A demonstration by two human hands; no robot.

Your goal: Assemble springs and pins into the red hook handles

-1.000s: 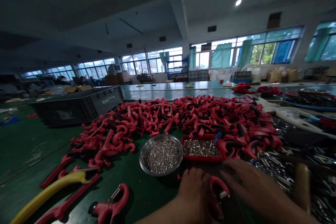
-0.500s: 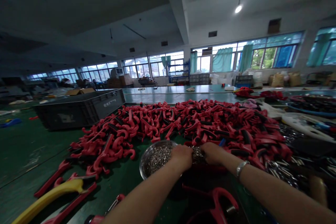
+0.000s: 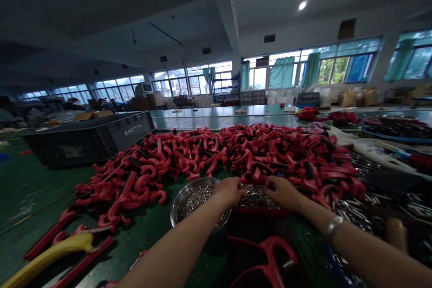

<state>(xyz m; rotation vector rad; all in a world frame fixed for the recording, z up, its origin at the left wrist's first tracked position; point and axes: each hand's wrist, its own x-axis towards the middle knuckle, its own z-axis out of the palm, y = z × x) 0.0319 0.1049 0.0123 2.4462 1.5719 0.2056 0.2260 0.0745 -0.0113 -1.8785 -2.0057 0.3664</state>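
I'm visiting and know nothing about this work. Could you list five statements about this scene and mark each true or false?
1. The steel bowl is empty. False: it holds many small metal pieces.
2. The right hand is at the red tray, which also holds small metal pieces. True.
3. The silvery bracelet is on the left wrist. False: it is on the right wrist.
4. A yellow handle lies at the picture's lower left. True.
5. The dark crate stands at the picture's right edge. False: it is on the left side.
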